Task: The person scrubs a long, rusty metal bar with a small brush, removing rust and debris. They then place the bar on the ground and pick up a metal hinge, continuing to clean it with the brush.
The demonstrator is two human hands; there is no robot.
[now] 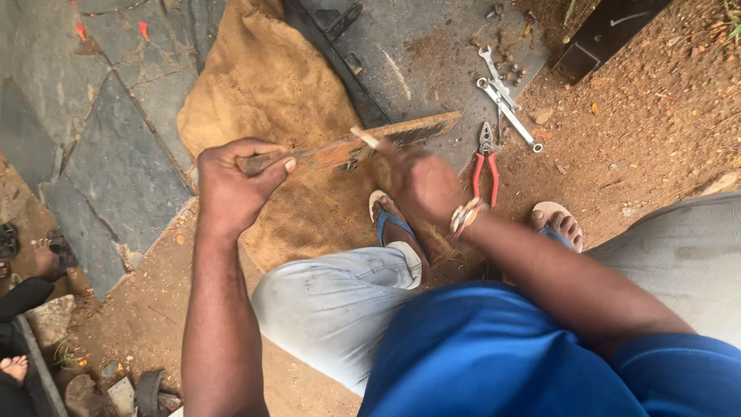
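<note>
My left hand (pixel 231 181) grips the near end of a long rusty flat metal piece (pixel 363 143) and holds it level above a burlap sack (pixel 270 85). My right hand (pixel 421 181), blurred with motion, is closed on a thin wooden-handled tool (pixel 364 137) that rests against the top of the metal piece near its middle. The tool's working end is hidden by blur. A beaded band sits on my right wrist. Both my feet in blue-strapped sandals show below the hands.
Red-handled pliers (pixel 486 166) lie on the dirt right of the metal piece. Several spanners (pixel 505 104) and small bolts lie beyond them. A dark metal frame (pixel 340 62) crosses the stone paving. Another person's feet (pixel 31 259) are at the left edge.
</note>
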